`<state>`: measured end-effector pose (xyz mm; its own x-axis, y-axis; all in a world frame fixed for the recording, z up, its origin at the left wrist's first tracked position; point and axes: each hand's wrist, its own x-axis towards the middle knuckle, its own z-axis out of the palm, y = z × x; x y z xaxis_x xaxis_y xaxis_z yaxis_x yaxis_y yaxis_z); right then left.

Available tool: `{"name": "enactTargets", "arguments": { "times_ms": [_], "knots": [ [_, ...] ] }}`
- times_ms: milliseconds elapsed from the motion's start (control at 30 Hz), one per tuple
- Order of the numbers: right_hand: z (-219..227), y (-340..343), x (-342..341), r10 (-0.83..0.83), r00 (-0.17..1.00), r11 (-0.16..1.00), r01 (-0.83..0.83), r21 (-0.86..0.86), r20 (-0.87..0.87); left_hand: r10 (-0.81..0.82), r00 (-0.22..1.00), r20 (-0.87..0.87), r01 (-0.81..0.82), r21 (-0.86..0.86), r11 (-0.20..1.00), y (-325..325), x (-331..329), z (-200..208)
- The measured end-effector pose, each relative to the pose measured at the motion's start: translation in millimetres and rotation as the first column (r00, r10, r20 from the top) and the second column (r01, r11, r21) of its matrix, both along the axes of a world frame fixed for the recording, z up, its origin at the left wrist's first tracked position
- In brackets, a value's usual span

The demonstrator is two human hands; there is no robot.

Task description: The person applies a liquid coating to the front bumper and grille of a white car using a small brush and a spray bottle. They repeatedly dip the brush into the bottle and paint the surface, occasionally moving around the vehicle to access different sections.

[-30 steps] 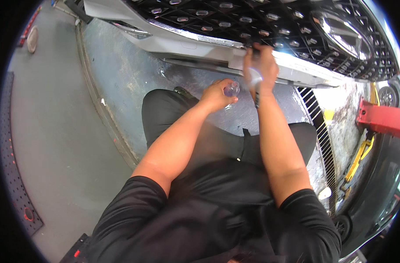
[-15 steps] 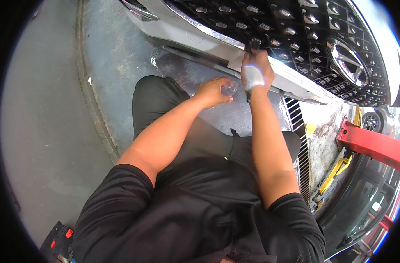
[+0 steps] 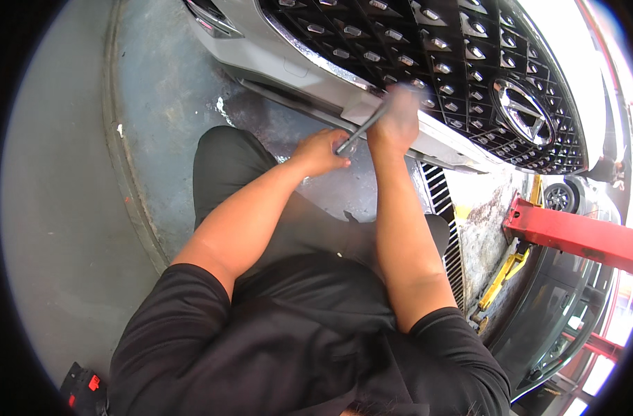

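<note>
Now we hold our hands apart: the right hand [image 3: 397,123], blurred, grips a slim dark rod [image 3: 363,130], swung from the grille [image 3: 441,66] toward 8 o'clock, its end at the clear cup [image 3: 349,147] gripped by our left hand [image 3: 315,152]; work shifts from grille to cup.

The right hand [image 3: 397,123] is showing as a blur, its fingers [image 3: 402,97] smearing against the grille [image 3: 462,52] — whether they are touching it is hard to tell. They are hiding the far end of a thin grey rod [image 3: 363,127]. The left hand [image 3: 318,152] is partly covering a clear container [image 3: 352,147], leaving its contents unclear; whether the rod is dipping inside or passing in front is uncertain. The far edge is cutting off the grille, while a red beam [image 3: 576,234] is partly covering the dark car [image 3: 552,301] on the right.
</note>
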<state>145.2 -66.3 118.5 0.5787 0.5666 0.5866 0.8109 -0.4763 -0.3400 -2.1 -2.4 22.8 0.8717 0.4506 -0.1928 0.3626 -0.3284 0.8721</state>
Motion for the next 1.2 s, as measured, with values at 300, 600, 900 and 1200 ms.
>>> {"name": "enactTargets", "arguments": {
  "times_ms": [300, 600, 900, 1200],
  "knots": [
    [0.3, -7.4, 3.9, 0.014, 0.997, 1.0, -0.015, 0.007, 0.077, 0.036, 0.999, 0.026, -0.036, -0.006, 0.999, -1.8, -2.9, -4.9],
    [18.3, -95.2, -25.8, 0.064, 0.895, 0.996, -0.032, 0.081, -0.442, 0.072, 0.993, 0.092, -0.082, 0.104, 0.991, -5.5, -4.8, 1.1],
    [-16.9, -162.0, -13.8, 0.063, 0.358, 0.995, 0.049, 0.086, -0.932, 0.063, 0.97, 0.235, -0.11, 0.19, 0.976, -20.2, -9.4, 32.3],
    [-41.7, -179.3, -15.5, 0.354, 0.119, 0.908, 0.192, 0.372, -0.928, -0.091, 0.961, 0.263, -0.054, 0.497, 0.866, -30.7, -24.9, 31.0]
  ]
}}
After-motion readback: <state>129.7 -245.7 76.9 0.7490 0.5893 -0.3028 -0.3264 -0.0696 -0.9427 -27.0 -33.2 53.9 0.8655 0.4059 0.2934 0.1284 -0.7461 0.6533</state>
